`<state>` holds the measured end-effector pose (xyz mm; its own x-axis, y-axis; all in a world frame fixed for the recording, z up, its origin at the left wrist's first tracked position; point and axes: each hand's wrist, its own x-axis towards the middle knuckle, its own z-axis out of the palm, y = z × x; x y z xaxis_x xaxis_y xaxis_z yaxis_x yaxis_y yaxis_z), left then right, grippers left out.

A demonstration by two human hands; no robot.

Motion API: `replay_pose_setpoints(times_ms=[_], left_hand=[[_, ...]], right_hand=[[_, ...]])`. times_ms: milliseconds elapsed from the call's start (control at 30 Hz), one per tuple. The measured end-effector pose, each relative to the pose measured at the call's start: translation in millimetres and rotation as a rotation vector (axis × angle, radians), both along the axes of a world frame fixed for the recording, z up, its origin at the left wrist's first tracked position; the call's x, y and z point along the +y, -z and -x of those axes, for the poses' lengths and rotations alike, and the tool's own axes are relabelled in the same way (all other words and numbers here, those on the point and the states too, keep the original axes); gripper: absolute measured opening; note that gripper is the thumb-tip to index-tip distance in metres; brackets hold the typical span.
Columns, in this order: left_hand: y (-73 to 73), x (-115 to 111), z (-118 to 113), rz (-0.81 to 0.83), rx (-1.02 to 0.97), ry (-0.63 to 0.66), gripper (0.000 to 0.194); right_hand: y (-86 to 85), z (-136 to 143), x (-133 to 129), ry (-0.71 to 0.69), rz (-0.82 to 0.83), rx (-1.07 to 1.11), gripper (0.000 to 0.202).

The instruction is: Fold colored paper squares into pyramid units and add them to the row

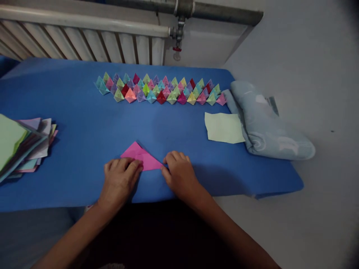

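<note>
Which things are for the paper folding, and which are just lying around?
Folding:
Pink paper, touched by the left hand and right hand
Folded paper shapes
Paper stack, probably supplies
Pale green sheet, perhaps spare

Lying around:
Patterned blanket

A pink sheet of paper [144,158] is held by two bare hands on a blue-covered counter [84,130], below rows of small folded paper pieces [161,96] in many colours.
</note>
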<state>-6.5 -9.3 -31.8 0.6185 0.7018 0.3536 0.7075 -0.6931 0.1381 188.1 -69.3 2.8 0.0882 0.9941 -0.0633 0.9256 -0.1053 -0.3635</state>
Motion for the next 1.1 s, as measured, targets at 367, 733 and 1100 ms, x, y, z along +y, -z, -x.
replay_pose_setpoints(times_ms=[367,733,1100], left_hand=[[-2.4,0,8,0.032,0.023,-0.074,0.025],[-10.7,-17,8,-0.116,-0.122,0.135,0.019],[-56.7,-8,9,0.314,-0.536,-0.002,0.007]], right_hand=[[0.9,11,-2,-0.097,-0.039,-0.001,0.016],[-5.8,13,-4,0.085,-0.035,0.496,0.011],[-42.7,7,-9,0.088,-0.263,0.844,0.026]])
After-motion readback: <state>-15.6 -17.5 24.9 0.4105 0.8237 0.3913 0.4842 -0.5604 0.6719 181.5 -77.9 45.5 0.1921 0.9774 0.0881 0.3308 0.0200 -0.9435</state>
